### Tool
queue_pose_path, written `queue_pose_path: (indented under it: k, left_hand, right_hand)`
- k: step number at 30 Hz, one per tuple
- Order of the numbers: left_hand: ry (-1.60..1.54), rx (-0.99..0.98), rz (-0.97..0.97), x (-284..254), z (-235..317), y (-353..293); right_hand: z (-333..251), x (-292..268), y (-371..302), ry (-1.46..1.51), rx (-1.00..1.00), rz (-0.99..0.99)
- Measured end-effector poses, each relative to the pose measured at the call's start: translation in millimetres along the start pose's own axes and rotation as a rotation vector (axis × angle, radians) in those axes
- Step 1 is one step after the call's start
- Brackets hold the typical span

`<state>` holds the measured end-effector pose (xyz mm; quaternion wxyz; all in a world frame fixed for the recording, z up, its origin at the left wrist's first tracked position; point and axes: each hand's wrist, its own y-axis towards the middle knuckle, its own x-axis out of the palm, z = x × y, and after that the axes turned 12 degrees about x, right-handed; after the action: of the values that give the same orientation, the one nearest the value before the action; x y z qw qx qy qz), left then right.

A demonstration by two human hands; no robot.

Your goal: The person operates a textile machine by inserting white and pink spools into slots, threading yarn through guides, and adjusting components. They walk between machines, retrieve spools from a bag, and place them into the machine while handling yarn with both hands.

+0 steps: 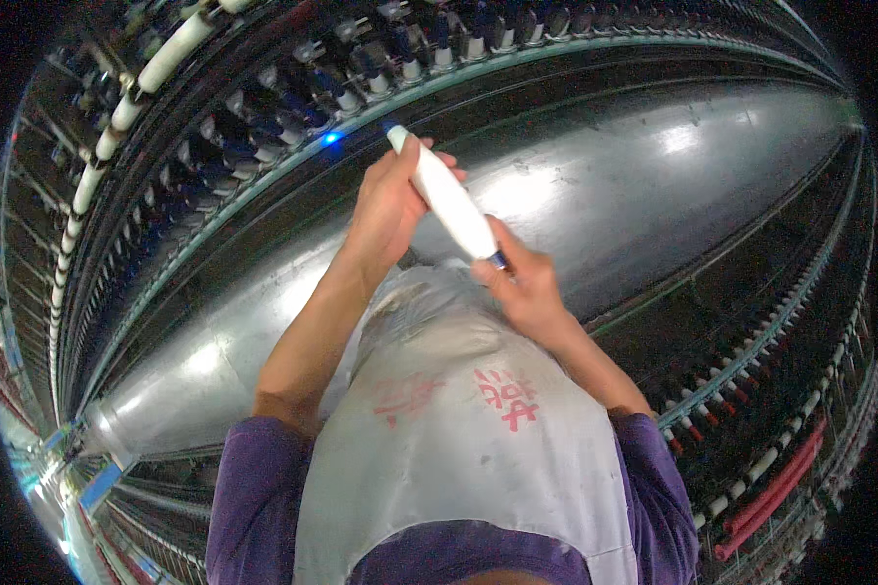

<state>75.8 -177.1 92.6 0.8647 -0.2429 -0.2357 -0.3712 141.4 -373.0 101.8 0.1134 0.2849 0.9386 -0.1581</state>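
Note:
A full white yarn bobbin (451,197) with dark blue ends is held slantwise in front of me, above the aisle floor. My left hand (397,190) wraps round its upper part, thumb along the near side and fingertips showing beyond it. The lower end sits in my right hand (523,283), pinched between thumb and fingers close to the blue tip. Both hands touch the bobbin at once. The palm side of the right hand is partly hidden.
A long spinning frame (361,97) with a row of blue and white bobbins curves along the far left side; a blue light (331,138) glows on its rail. Another machine row (732,380) runs on the right, with red rollers (776,487). Between them lies a shiny grey floor (644,175).

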Motion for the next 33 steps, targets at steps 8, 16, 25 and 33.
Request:
queue_pose_path:
  k: [8, 16, 25, 33]
  left_hand:
    - [-0.224, 0.042, -0.219, -35, 111, -16]
    - [-0.044, 0.04, -0.461, -2, 132, -31]
    - [0.159, 0.087, -0.23, -27, 132, -54]
    - [-0.051, -0.028, -0.488, 63, 57, -77]
  right_hand:
    - [43, -39, 53, -0.368, 0.228, -0.162]
    - [-81, -13, 65, 0.209, 0.107, -0.878]
    - [14, -181, 110, -0.643, -0.438, 0.269]
    - [41, -221, 198, -0.815, -0.088, 0.297]
